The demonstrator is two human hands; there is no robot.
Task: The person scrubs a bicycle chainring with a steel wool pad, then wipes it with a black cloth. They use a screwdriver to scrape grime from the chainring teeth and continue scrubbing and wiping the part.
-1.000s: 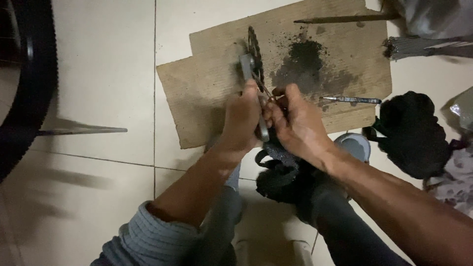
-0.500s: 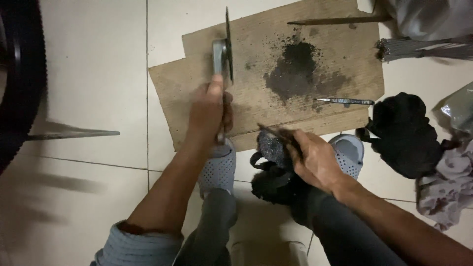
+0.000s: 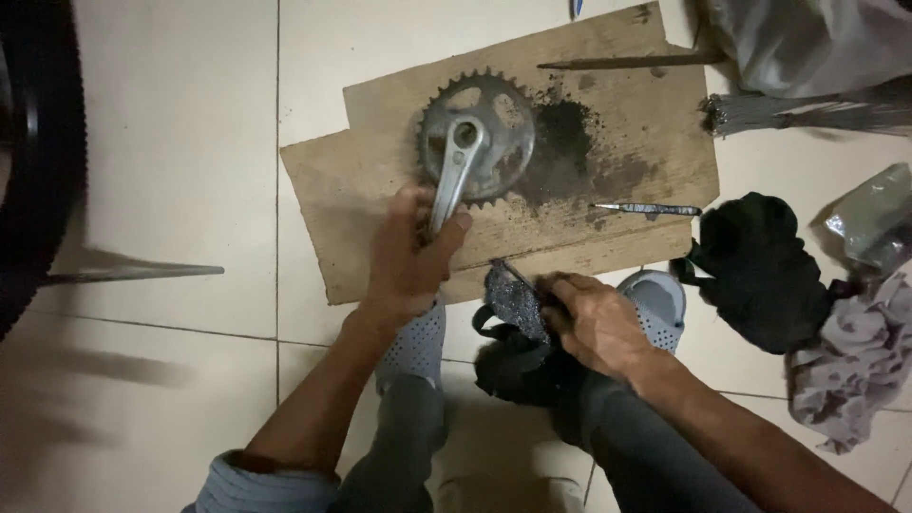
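A metal bicycle crank with a toothed chainring (image 3: 480, 133) lies flat on a sheet of cardboard (image 3: 380, 171) on the tiled floor. My left hand (image 3: 407, 261) grips the lower end of the crank arm. My right hand (image 3: 594, 318) holds a dirty dark rag (image 3: 518, 304) near my knee, at the cardboard's front edge. A dark grease stain (image 3: 562, 142) marks the cardboard right of the chainring.
A thin metal tool (image 3: 646, 208) lies on the cardboard's right part. A black cloth (image 3: 760, 266) and a grey cloth (image 3: 855, 361) lie at the right. A bicycle tyre (image 3: 43, 161) stands at the left edge. My grey perforated shoes (image 3: 655, 304) rest on the floor.
The chainring, earlier held on edge, now lies flat on the cardboard. My right hand has left the crank and holds the rag lower down.
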